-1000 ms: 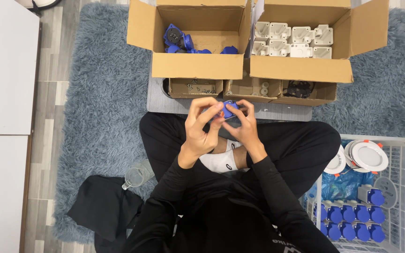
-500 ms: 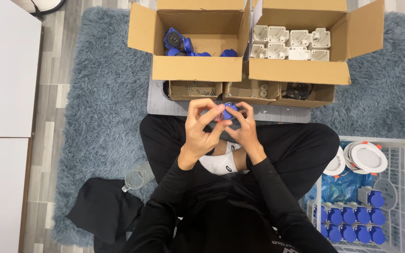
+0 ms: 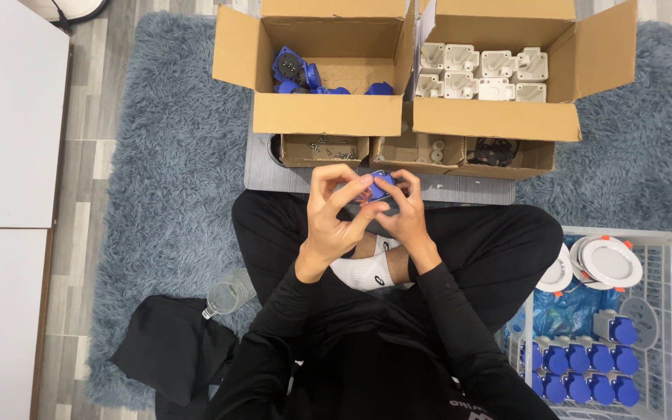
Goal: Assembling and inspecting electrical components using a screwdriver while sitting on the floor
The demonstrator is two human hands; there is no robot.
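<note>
I sit cross-legged on a blue-grey shaggy rug (image 3: 173, 179). Both hands meet in front of me over my lap. My left hand (image 3: 334, 210) and my right hand (image 3: 402, 206) pinch a small blue plastic part (image 3: 379, 185) between their fingertips. Most of the part is hidden by my fingers. Just beyond my hands lies a grey mat (image 3: 274, 175) with small open cardboard trays (image 3: 324, 149).
Two large open cardboard boxes stand at the far side: the left box (image 3: 324, 117) holds blue socket parts, the right box (image 3: 499, 120) white housings. A white wire basket (image 3: 663, 327) at my right holds blue sockets and round white lamps. A clear bottle (image 3: 227, 294) and black cloth (image 3: 173, 350) lie at my left.
My hands stay together on the blue part; the fingers have shifted slightly around it.
</note>
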